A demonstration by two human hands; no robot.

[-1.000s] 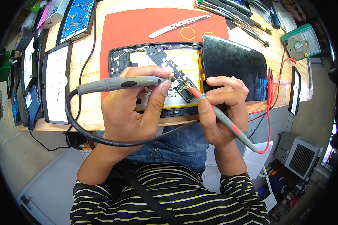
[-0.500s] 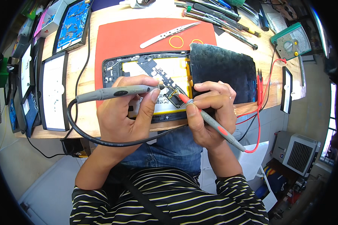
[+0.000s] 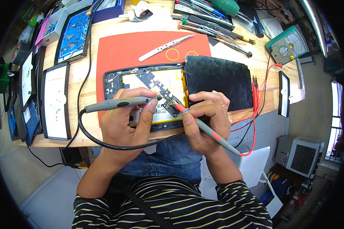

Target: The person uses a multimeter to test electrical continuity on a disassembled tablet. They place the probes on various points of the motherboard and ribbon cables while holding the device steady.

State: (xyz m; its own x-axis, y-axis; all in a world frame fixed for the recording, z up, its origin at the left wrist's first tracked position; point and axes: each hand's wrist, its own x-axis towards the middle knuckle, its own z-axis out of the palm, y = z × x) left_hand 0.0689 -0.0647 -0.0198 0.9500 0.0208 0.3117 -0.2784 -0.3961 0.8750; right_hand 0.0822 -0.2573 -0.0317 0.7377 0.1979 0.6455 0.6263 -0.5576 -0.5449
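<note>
Two separate grips: left hand [image 3: 126,121] clamped on a gray probe [image 3: 116,104], right hand [image 3: 206,118] clamped on a red-tipped probe [image 3: 216,135]. Both tips angled toward a black circuit board [image 3: 146,78]; contact not possible to tell. Board laid diagonally across the white inside of an opened tablet [image 3: 108,87], between the hands and beyond. Glossy black panel [image 3: 219,81] at the tablet's right. Beneath the tablet, an orange-red mat [image 3: 116,47] bearing tweezers [image 3: 166,47] and a yellow band [image 3: 172,54]. Farther right, on the wooden counter [image 3: 90,128], a green dial meter [image 3: 288,46].
</note>
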